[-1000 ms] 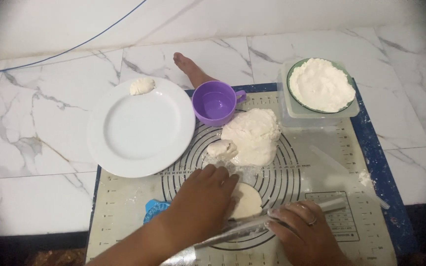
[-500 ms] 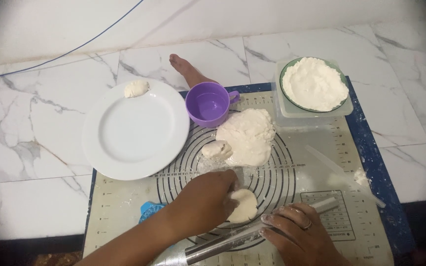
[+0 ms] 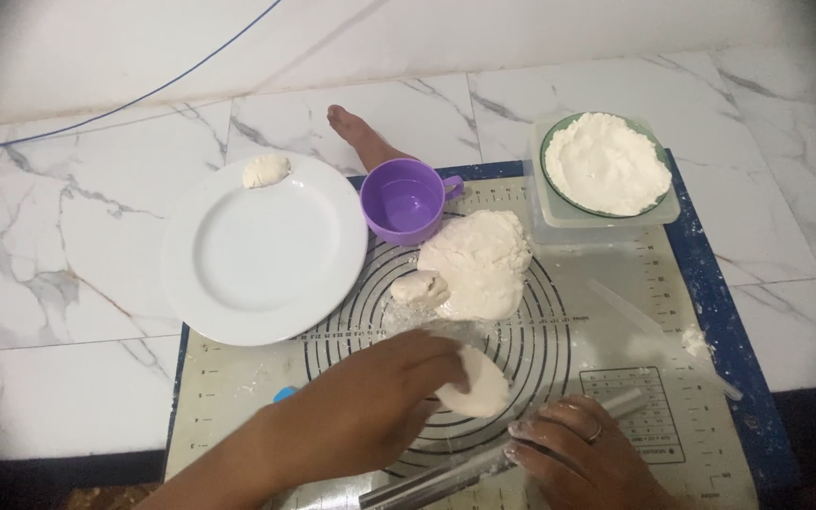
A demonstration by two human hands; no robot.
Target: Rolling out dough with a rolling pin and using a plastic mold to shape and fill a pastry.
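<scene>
My left hand point(image 3: 365, 401) grips the edge of a small flattened dough disc point(image 3: 477, 385) on the baking mat point(image 3: 616, 321) with printed circles. My right hand point(image 3: 583, 453) is closed on a metal rolling pin point(image 3: 446, 480) that lies slanted along the mat's near edge. A large lump of dough point(image 3: 479, 260) rests on the mat beyond the disc, with a small dough piece point(image 3: 419, 286) at its left side.
A white plate point(image 3: 262, 250) with a dough ball point(image 3: 265, 170) on its far rim lies left of the mat. A purple cup point(image 3: 403, 200) stands behind the dough. A green bowl of flour point(image 3: 606, 162) sits in a clear container. A bare foot point(image 3: 361, 137) rests on the marble floor.
The view has shifted a little. My left hand has closed on the dough disc's edge, and my right hand stays on the rolling pin near the mat's front.
</scene>
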